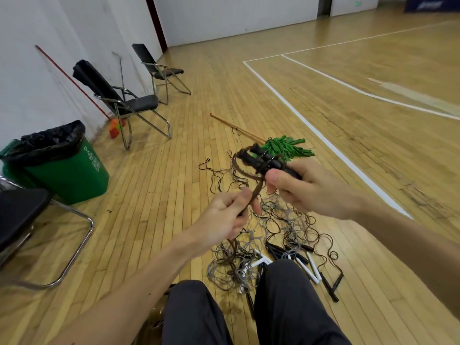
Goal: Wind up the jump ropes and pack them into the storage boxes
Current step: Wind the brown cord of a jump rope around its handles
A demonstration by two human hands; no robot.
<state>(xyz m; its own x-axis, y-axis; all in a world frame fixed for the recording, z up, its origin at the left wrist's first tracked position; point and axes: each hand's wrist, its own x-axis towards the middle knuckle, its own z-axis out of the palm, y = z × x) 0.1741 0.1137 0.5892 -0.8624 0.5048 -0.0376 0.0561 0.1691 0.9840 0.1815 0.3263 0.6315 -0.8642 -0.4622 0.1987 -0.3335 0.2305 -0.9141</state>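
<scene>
Head view: above the tangled pile [281,227], the right hand [311,188] clasps what seem paired black handles [263,160], the left hand [224,215] pinching the brown rope [256,190]. Hold it taut, laying turns evenly.

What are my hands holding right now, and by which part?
One jump rope. The right hand grips its black handles by their near ends; the left hand pinches the brown cord just below its loop.

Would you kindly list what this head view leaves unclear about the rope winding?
In the head view:
Storage boxes: none within the frame.
Black handles: count unclear; right hand covers their ends.
Brown rope: hidden inside the left hand.
Floor pile: rope count unclear, tangled, partly behind the knees.
</scene>
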